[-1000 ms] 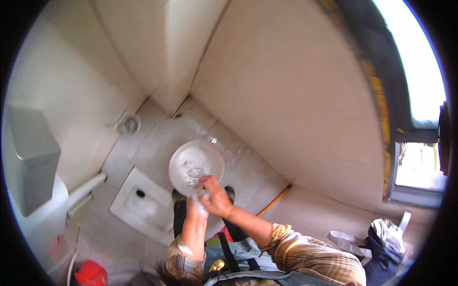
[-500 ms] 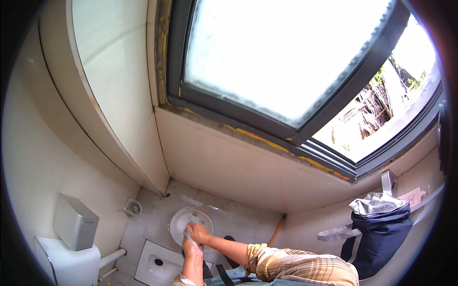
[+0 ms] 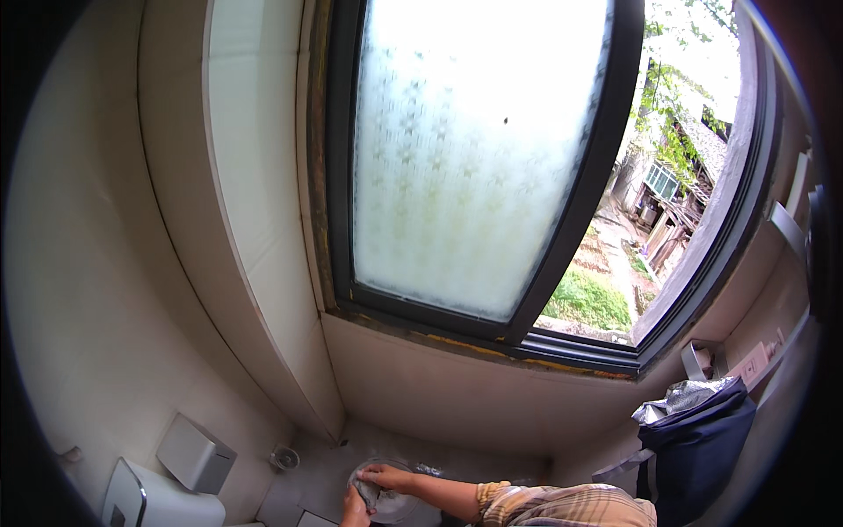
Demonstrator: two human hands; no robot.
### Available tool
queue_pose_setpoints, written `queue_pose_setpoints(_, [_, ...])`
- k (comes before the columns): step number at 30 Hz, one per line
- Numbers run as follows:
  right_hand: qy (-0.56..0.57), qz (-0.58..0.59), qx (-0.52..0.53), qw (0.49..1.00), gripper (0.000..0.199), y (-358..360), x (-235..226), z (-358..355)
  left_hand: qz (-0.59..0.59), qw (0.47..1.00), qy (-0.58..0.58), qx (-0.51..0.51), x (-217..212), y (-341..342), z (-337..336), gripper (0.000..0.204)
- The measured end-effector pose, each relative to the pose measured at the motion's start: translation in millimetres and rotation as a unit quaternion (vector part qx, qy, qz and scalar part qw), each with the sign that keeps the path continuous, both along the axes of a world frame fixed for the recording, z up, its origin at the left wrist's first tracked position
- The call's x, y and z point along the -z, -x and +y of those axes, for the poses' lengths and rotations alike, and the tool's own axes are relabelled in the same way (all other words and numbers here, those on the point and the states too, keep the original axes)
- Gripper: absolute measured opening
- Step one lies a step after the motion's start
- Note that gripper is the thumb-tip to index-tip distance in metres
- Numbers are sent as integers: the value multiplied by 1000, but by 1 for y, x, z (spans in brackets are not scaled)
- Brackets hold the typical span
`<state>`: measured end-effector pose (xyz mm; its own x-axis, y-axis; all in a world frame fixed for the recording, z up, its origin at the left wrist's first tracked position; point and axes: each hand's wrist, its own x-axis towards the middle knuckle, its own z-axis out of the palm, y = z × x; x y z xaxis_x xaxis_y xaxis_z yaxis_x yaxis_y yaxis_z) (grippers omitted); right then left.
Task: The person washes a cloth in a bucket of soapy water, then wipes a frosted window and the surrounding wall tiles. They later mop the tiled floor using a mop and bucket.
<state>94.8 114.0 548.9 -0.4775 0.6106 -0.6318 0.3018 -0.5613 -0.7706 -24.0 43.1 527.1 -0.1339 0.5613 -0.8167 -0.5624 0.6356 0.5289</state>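
Observation:
Low in the view, both my hands meet over a round, pale basin on the floor. A small grey, wet-looking piece of cloth is between them; its exact kind is too small to make out. My right hand comes in from the right, out of a plaid sleeve, its fingers closed on the cloth's upper end. On the other side, my left hand grips the cloth from below left, its forearm cut off by the lower edge. The hands and cloth hide part of the basin.
A grey box sits above a white toilet tank at the lower left. Near the wall is a round floor fitting. On the right hangs a dark blue bag with silver lining. A dark-framed frosted window stands partly open.
My view has tilted up, so hands and basin sit lower in it and more window shows. My hands, clasped together before, are now slightly apart with the grey cloth visible between them.

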Motion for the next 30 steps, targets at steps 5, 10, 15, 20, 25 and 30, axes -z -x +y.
queue_pose_setpoints(5, [-29,132,-126,983,38,18,-56,16,-177,943,-282,-22,-63,50,-16,25])
queue_pose_setpoints(10, [-118,39,-125,984,34,30,-111,16,-20,972,-235,-7,-57,82,-18,7])
queue_pose_setpoints(15, [-236,65,-146,959,34,29,-118,13,254,900,-347,73,-54,99,-10,5])
queue_pose_setpoints(20, [-199,157,-163,953,31,25,-138,9,363,857,-364,45,-123,94,-7,8])
queue_pose_setpoints(25, [-57,191,-215,956,64,15,-149,10,223,912,-342,-40,-185,87,-9,10])
queue_pose_setpoints(30, [-68,98,-288,950,59,25,-153,9,167,890,-424,18,-111,132,0,21])
